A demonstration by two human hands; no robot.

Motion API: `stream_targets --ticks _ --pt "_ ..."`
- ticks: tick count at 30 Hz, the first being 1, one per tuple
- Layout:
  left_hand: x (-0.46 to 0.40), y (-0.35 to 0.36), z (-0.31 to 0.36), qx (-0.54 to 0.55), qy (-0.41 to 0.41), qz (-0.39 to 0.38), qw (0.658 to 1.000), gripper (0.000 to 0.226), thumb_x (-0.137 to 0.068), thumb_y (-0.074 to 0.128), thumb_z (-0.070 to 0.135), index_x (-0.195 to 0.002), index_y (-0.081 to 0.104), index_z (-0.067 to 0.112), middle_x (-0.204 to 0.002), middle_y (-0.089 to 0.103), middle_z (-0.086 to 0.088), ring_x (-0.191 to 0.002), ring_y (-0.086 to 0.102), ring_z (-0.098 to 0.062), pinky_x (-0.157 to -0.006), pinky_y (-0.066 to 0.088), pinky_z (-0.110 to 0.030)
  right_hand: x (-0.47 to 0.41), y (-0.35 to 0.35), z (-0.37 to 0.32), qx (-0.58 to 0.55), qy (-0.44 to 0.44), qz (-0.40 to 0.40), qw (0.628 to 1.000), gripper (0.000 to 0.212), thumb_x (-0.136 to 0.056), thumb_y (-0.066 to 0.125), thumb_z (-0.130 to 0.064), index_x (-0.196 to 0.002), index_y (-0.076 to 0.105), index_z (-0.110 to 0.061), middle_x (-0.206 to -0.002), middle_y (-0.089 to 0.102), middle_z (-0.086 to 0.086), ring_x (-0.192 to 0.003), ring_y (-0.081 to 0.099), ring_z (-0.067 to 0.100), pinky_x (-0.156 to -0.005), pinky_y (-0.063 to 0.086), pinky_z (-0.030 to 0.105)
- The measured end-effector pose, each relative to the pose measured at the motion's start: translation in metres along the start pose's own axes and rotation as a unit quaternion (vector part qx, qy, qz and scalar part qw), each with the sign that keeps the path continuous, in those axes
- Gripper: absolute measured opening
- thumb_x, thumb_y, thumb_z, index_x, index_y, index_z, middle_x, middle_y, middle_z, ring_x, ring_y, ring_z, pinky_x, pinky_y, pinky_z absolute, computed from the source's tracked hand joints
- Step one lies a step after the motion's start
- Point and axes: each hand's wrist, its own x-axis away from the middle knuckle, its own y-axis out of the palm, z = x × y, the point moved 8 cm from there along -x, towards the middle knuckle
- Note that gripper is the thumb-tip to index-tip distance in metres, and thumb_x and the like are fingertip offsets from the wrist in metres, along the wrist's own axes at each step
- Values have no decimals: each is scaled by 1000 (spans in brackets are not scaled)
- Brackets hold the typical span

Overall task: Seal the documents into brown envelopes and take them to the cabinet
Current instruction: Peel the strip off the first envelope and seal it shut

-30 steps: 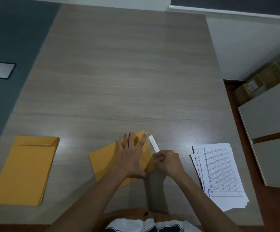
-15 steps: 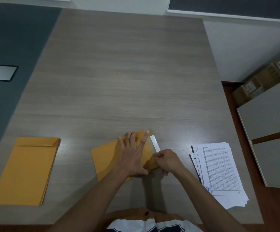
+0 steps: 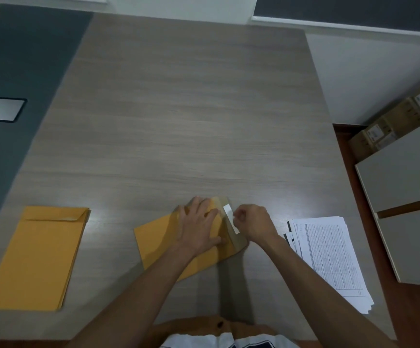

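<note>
A brown envelope (image 3: 158, 239) lies tilted on the wooden table (image 3: 191, 121) near its front edge. My left hand (image 3: 199, 223) presses flat on the envelope's right end, fingers spread. My right hand (image 3: 253, 221) pinches the white peel strip (image 3: 231, 218) on the envelope's open flap (image 3: 239, 243), which points right. A stack of printed documents (image 3: 329, 257) lies on the table to the right of my right hand. A pile of brown envelopes (image 3: 38, 254) rests at the front left.
A grey cabinet (image 3: 409, 197) with two fronts stands to the right of the table, over a red-brown floor. Cardboard boxes (image 3: 399, 116) sit behind it by the white wall. A dark floor area with a light panel (image 3: 0, 109) lies to the left.
My right hand has moved up along the flap edge, pulling the white strip with it. My left hand stays pressed on the envelope. The view has shifted slightly.
</note>
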Motion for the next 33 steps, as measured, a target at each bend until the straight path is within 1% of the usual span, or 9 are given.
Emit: stream_targets --ticks 1,3,7,15,21,25,27,30,33 --pt "-4 -3 0 0 4 10 1000 82 -70 62 73 -138 40 32 -154 24 -2 -141 17 -27 -104 29 -51 -4 -1 -5 1 -30 16 999 16 -85 67 -19 -99 70 -14 -93 68 5 -84 65 20 -75 54 30" --pt "-9 -7 0 7 5 18 1000 85 -69 67 70 -140 38 33 -150 29 -1 -135 26 -26 -102 33 -43 -11 2 -12 13 -73 20 997 26 -84 70 -17 -110 65 -16 -97 62 7 -88 62 22 -77 52 32" --pt "-15 -9 1 -2 13 16 1000 96 -67 67 73 -146 31 33 -146 30 -5 -131 30 -27 -104 33 -41 -17 6 -18 29 -102 28 994 35 -84 73 -16 -117 63 -23 -98 58 5 -85 61 21 -73 48 29" --pt "-16 -8 -1 4 13 25 1000 97 -65 68 74 -145 32 33 -145 30 -5 -130 30 -27 -103 33 -41 -24 7 -14 23 -117 50 992 29 -84 72 -15 -113 68 -13 -100 61 8 -88 61 22 -76 51 30" --pt "-16 -9 -1 5 14 27 1000 97 -65 68 74 -146 32 34 -144 30 -4 -129 30 -26 -102 32 -41 -36 9 -15 -19 -94 49 994 7 -88 67 -12 -95 65 -10 -98 58 7 -86 59 20 -77 52 32" --pt "-15 -8 -2 7 17 30 999 97 -65 66 76 -145 32 34 -144 31 -4 -129 31 -26 -103 32 -41 -44 9 -11 -41 -64 23 997 3 -92 61 -8 -91 64 -7 -99 57 7 -84 55 17 -70 46 24" --pt "-16 -8 -3 5 18 35 999 98 -64 64 79 -145 32 35 -144 31 -3 -128 31 -25 -102 32 -40 -44 7 -7 -74 -54 8 996 4 -92 60 -8 -91 63 -5 -93 59 6 -80 56 15 -66 45 20" --pt "-19 -8 -6 1 9 33 999 99 -62 61 82 -144 32 36 -144 30 -3 -128 31 -24 -101 32 -39 -44 -8 8 -197 -17 27 980 2 -90 62 -6 -89 63 -7 -81 65 1 -70 62 12 -58 50 12" --pt "-23 -10 -16 13 -48 37 998 97 -64 55 84 -144 32 35 -144 30 -4 -129 31 -25 -101 31 -40 -47 -30 41 -347 70 112 928 7 -89 64 -4 -88 63 -10 -83 70 14 -63 67 21 -57 58 26"
